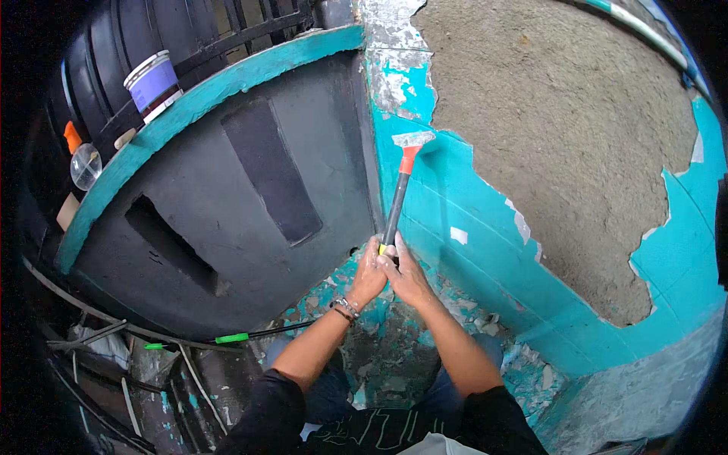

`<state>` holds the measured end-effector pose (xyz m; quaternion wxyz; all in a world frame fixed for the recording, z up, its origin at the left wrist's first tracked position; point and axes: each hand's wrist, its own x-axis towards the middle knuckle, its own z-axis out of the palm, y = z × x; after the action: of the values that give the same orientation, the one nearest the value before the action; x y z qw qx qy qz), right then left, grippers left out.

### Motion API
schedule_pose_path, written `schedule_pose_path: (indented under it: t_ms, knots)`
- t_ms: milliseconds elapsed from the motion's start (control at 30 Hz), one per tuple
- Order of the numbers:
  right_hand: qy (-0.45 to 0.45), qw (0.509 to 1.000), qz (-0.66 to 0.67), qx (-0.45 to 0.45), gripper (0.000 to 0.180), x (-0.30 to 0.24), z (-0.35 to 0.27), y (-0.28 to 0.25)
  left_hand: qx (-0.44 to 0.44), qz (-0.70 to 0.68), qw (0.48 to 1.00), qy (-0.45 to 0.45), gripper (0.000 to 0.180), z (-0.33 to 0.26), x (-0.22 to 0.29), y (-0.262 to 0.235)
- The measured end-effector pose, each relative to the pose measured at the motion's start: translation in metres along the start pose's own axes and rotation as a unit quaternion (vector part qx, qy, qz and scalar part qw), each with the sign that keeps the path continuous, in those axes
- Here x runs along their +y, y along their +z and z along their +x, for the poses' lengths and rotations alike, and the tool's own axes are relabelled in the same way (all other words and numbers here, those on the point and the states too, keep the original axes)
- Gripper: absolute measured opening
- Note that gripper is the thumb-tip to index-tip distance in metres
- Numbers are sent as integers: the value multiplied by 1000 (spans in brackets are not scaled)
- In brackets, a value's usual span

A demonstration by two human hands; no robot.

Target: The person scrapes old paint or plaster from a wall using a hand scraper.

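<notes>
Long scraper with a flat metal blade, orange neck and dark grey handle [398, 191] slants up from between both hands, its blade at the turquoise painted wall [493, 246], left of a large rough patch of bare grey cement [561, 144]. From my remote seat I cannot tell whether the blade touches the paint. I see the left hand [368, 278] closed around the handle's lower end, and the right hand [407, 278] curled against it from the other side, so the two share one grip; some of the fingers are hidden. Dark beaded bracelets [346, 309] circle the left wrist. Beneath the hands, I make out turquoise and white paint chips [531, 375] strewn over the floor at the wall's foot. To my left, a dark grey low wall [227, 197] carries a turquoise ledge [220, 87]; by its outer edge stand a purple-and-white tub [153, 82] and, nearer its left end, a clear spray bottle with an orange trigger [86, 167].
</notes>
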<state>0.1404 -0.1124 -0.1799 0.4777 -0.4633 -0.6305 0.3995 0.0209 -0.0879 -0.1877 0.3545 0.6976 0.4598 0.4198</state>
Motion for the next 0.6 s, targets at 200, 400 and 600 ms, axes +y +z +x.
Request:
schedule_pose_path:
  t_ms: [200,400,600]
  knots:
    - [0,969,-247,-4,70,-8,-7,-45,78,-13,996,32,27,55,-14,18]
    - [3,966,-258,4,65,-13,-22,-78,79,28,996,37,33,100,-47,35]
    - [25,962,-268,-36,65,-15,-36,-95,86,59,994,44,36,128,-80,33]
